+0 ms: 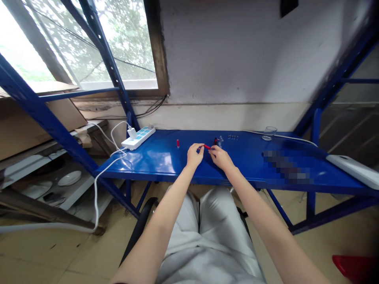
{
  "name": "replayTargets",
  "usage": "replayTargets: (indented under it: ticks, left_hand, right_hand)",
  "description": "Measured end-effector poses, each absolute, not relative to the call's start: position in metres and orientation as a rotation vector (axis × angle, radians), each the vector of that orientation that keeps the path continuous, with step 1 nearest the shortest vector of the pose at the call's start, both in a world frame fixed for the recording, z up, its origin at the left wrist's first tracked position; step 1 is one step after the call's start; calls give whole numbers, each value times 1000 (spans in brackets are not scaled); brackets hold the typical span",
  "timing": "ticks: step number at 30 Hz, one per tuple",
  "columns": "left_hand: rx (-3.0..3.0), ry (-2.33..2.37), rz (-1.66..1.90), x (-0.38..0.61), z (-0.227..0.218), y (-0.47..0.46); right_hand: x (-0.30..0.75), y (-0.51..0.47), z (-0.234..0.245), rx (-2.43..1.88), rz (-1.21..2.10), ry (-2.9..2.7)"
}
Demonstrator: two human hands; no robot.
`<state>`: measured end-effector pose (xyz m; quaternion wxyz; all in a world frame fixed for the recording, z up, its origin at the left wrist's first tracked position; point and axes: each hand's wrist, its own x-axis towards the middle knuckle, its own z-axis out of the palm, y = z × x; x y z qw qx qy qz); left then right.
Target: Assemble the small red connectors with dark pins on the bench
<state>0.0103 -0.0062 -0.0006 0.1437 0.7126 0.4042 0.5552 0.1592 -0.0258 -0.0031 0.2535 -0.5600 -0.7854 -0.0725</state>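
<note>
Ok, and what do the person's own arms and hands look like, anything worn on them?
The left hand and right hand are ungloved. The left forearm and right forearm are bare, with no watch or bracelet visible; rings are too small to tell. Pale grey clothing covers the lap.

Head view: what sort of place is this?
Likely an improvised indoor workstation, perhaps in a workshop or storeroom: a blue table bearing a row of small parts, a white power strip at its left end, and shelving with white dishes off to the left.
</note>
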Motion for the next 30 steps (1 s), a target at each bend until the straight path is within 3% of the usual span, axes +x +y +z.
replayTargets:
  ticks: [18,25,30]
  left_hand:
    - [1883,1117,1507,13,1,-2]
    - [2191,1127,1466,-12,56,32]
    - [2520,1442,1083,-39,96,62]
  right_hand:
    - [163,-29,-2,-1314,-57,-2027]
    - [160,-31,0,-1167,0,-1970]
    - [161,-29,-3,-1130,-7,-1980]
